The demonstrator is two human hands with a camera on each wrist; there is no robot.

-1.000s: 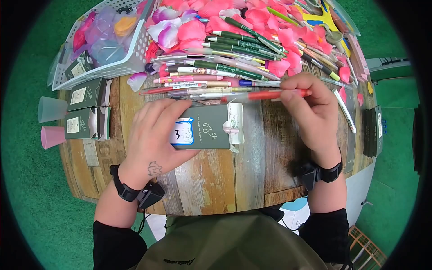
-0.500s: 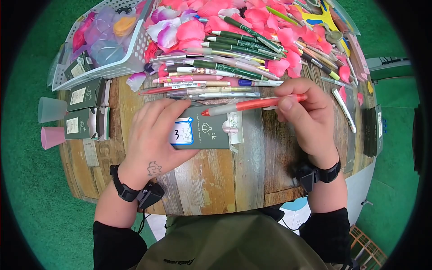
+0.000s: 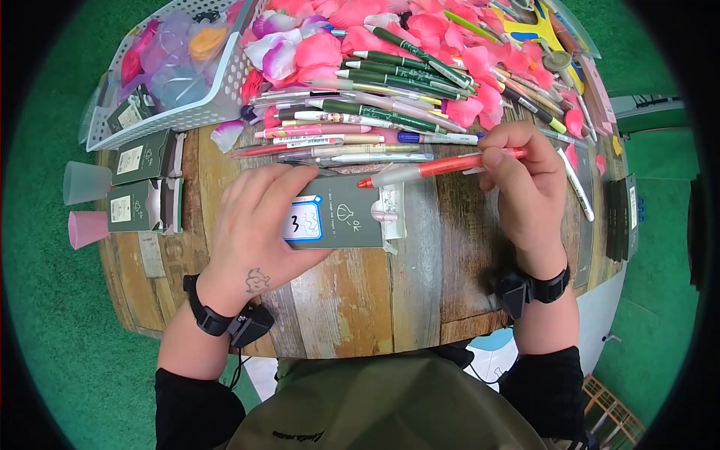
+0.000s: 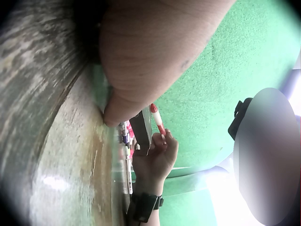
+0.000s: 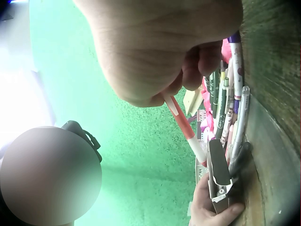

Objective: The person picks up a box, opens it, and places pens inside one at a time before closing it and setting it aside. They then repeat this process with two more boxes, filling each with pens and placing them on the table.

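My left hand (image 3: 259,221) grips a dark green cardboard box (image 3: 352,229) lying on the table, its thumb along the near side and its fingers along the far side. The box bears a blue-edged label with a 3, and its torn white end faces right, with something pinkish showing inside. Between the thumb and fingers of my right hand (image 3: 525,195) is a red pen (image 3: 442,165) with a whitish grip section. Its red tip points left, above the box's far right corner in the head view. The right wrist view shows the pen (image 5: 183,123) slanting toward the box (image 5: 219,162).
Many pens (image 3: 375,112) lie in a heap beyond the box, among pink petals (image 3: 360,15). A white perforated basket (image 3: 161,116) stands at the back left. Similar boxes (image 3: 135,206) and two cups (image 3: 86,184) are at the left edge; more boxes (image 3: 621,217) stand at the right edge.
The red pen came toward me from beside the pen heap until its tip overlapped the box, then shifted slightly right with my right hand. My left hand and the box have stayed put.
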